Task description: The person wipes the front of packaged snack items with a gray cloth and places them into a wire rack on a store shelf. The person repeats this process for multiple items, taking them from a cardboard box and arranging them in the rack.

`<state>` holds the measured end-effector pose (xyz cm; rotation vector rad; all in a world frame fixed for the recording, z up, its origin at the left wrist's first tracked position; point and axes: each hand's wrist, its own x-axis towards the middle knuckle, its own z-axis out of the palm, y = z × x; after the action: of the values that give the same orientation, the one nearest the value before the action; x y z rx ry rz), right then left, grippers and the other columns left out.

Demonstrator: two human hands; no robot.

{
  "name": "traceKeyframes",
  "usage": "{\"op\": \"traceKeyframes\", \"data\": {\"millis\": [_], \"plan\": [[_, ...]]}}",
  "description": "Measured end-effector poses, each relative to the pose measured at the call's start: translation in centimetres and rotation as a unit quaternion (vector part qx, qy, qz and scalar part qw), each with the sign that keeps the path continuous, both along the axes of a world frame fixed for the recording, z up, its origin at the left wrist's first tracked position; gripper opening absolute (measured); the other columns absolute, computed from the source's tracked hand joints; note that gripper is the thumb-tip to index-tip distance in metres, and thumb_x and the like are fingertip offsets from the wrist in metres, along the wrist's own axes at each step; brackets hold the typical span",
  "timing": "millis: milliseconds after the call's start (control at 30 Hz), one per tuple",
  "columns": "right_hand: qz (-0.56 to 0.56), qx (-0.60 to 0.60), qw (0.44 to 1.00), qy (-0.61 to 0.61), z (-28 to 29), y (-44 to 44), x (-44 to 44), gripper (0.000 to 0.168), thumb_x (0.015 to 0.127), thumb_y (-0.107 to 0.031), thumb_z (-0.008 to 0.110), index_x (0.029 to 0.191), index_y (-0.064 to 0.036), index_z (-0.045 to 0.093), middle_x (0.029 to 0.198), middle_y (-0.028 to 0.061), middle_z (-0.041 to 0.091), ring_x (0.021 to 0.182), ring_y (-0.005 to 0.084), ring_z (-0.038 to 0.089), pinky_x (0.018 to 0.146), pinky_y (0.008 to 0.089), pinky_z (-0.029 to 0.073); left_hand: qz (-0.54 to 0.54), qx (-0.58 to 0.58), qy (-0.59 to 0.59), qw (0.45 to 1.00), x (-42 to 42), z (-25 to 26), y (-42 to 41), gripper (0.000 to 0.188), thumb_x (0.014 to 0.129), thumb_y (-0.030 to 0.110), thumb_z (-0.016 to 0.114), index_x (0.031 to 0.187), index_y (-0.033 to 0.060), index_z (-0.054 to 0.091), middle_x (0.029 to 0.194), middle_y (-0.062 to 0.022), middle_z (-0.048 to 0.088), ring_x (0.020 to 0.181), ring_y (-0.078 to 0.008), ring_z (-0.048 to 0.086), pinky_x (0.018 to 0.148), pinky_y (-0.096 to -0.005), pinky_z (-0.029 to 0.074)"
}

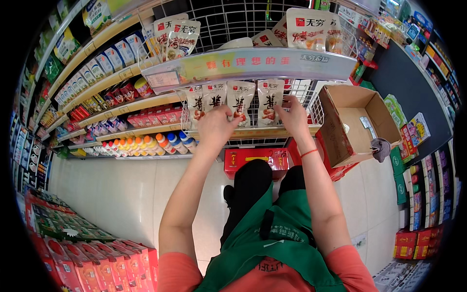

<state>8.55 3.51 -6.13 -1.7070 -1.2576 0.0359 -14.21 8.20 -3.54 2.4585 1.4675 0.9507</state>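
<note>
Several upright white snack pouches stand in a row in the lower white wire basket [317, 107] before me. My left hand [215, 126] is at the lower part of the row, its thumb overlapping the lower left edge of the third pouch [241, 98]. Whether its fingers pinch that pouch is unclear. At the right side of the fourth pouch [270, 96] is my right hand [294, 118], thumb and forefinger apart, the thumb at the pouch's edge. A gap separates the third and fourth pouches. My left hand partly covers the two leftmost pouches [214, 91].
An upper wire basket with a printed front strip [248, 64] holds more pouches [308, 29]. An open cardboard box [354, 116] with a grey cloth [381, 149] over its rim stands at right. A red carton [240, 160] sits by my knees. Stocked shelves [120, 75] curve along the left.
</note>
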Motion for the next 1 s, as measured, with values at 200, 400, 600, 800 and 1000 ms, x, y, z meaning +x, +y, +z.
{"op": "traceKeyframes", "data": {"millis": [200,400,600,800,1000], "plan": [[0.148,-0.071,0.949,0.270,0.7,0.8,0.4,0.018,0.084,-0.006,0.063,0.097,0.007,0.063,0.077,0.0113,0.069,0.062,0.0156,0.068,0.058,0.0271,0.054,-0.008,-0.004,0.022,1.000,1.2,-0.5,0.4,0.030,0.069,0.034,0.080,0.078,0.0097,0.064,0.070,-0.0041,0.065,0.072,-0.0246,0.066,0.061,-0.0390,0.049],[0.153,-0.059,0.943,0.289,1.2,1.6,-1.0,0.011,0.084,-0.005,0.062,0.088,0.005,0.062,0.074,0.0088,0.068,0.065,0.0146,0.070,0.056,0.0260,0.055,0.012,-0.026,0.017,0.999,1.2,-1.0,0.7,0.026,0.070,0.030,0.079,0.076,0.0091,0.064,0.074,-0.0084,0.067,0.075,-0.0287,0.066,0.064,-0.0426,0.050],[0.098,-0.079,0.973,0.194,0.1,2.3,-1.6,0.017,0.081,-0.013,0.063,0.086,0.003,0.062,0.071,0.0143,0.067,0.064,0.0251,0.068,0.063,0.0349,0.053,0.013,-0.036,0.011,0.999,1.4,-0.6,0.5,0.026,0.072,0.030,0.078,0.075,0.0088,0.064,0.073,-0.0078,0.067,0.075,-0.0287,0.066,0.063,-0.0424,0.050],[0.074,-0.046,0.981,0.175,0.1,1.9,-1.8,0.018,0.080,-0.015,0.061,0.084,0.002,0.062,0.072,0.0161,0.066,0.068,0.0313,0.066,0.067,0.0392,0.051,0.005,-0.023,0.015,1.000,1.0,-0.6,0.3,0.027,0.074,0.032,0.076,0.076,0.0079,0.064,0.073,-0.0088,0.067,0.075,-0.0292,0.066,0.064,-0.0429,0.050],[0.063,-0.066,0.986,0.136,0.1,1.8,-1.3,0.018,0.079,-0.014,0.061,0.084,0.003,0.062,0.074,0.0170,0.067,0.070,0.0320,0.066,0.066,0.0399,0.051,0.011,-0.022,0.025,0.999,1.0,-0.6,0.4,0.027,0.076,0.034,0.074,0.074,0.0077,0.065,0.072,-0.0103,0.067,0.074,-0.0298,0.066,0.065,-0.0433,0.050]]}}
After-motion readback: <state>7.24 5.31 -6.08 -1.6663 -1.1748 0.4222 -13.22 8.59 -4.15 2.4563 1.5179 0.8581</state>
